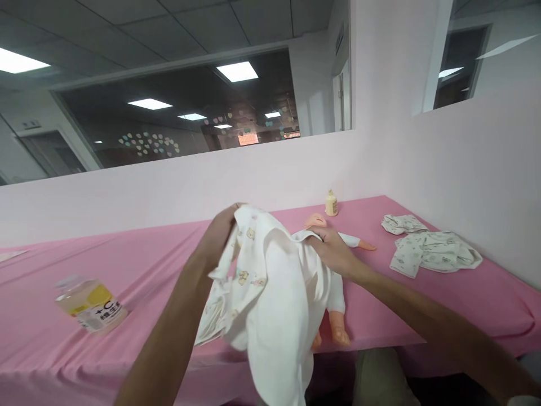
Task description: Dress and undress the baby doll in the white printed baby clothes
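Note:
A white baby garment with a small bear print (pixel 279 282) hangs between my two hands, above the table's front edge. My left hand (pixel 226 228) is closed on its upper left part; the fingertips are hidden behind the cloth. At the right, my right hand (pixel 332 248) pinches the garment's edge. Behind the cloth a baby doll (pixel 337 293) in white clothing lies on the table, its head away from me and its feet near the front edge. The garment covers much of its body. Another piece of printed white cloth (pixel 210 316) lies beneath, at the left.
Pink cloth covers the table (pixel 160 270). A clear jar with a yellow label (pixel 93 304) leans at the left. Near the back wall stands a small cream bottle (pixel 331 204). Printed baby clothes (pixel 439 252) lie at the right, with a smaller folded piece (pixel 402 223) behind.

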Motion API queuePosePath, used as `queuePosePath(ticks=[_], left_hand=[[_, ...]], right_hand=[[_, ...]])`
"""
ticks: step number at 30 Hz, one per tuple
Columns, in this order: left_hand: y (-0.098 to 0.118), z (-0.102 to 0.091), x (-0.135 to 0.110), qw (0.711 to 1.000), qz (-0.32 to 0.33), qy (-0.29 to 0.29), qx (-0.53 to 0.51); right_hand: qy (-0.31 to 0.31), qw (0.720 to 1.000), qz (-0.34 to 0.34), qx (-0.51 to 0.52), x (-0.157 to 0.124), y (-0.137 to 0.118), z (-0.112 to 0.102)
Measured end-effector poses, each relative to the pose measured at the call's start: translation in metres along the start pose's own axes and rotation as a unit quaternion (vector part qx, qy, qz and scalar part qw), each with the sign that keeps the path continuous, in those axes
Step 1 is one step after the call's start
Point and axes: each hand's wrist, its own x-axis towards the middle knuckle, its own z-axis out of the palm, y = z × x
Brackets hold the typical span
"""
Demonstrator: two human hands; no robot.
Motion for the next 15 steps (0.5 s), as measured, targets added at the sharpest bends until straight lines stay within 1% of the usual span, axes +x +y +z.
queuePosePath(ticks=[2,3,4,5,7,8,9,11,13,15], left_hand=[[-0.026,0.008,-0.019,0.995,-0.047,0.018,0.085],[-0.039,0.014,-0.032,0.990,-0.041,0.042,0.126],[-0.053,0.021,-0.047,0.987,-0.021,0.046,0.154],[-0.066,0.029,-0.062,0.984,0.004,0.001,0.176],[-0.087,0.044,-0.092,0.969,0.046,-0.108,0.219],[-0.095,0.050,-0.103,0.960,0.059,-0.138,0.237],[-0.101,0.055,-0.112,0.954,0.067,-0.142,0.256],[-0.108,0.059,-0.119,0.951,0.080,-0.129,0.269],[-0.108,0.054,-0.118,0.957,0.084,-0.123,0.250],[-0.104,0.044,-0.115,0.960,0.084,-0.139,0.228]], right_hand=[[-0.012,1.000,0.027,0.005,-0.005,-0.005,-0.005],[-0.025,0.999,0.034,0.008,-0.008,-0.006,-0.005],[-0.038,0.999,0.038,0.008,-0.012,-0.006,-0.004],[-0.047,0.998,0.042,0.005,-0.016,-0.007,-0.001],[-0.062,0.996,0.057,-0.010,-0.025,-0.007,0.005],[-0.071,0.995,0.063,-0.020,-0.030,-0.008,0.008],[-0.081,0.994,0.064,-0.032,-0.034,-0.009,0.010],[-0.096,0.992,0.052,-0.061,-0.041,-0.012,0.010],[-0.100,0.990,0.033,-0.093,-0.046,-0.015,0.007],[-0.106,0.987,0.025,-0.122,-0.048,-0.017,0.000]])
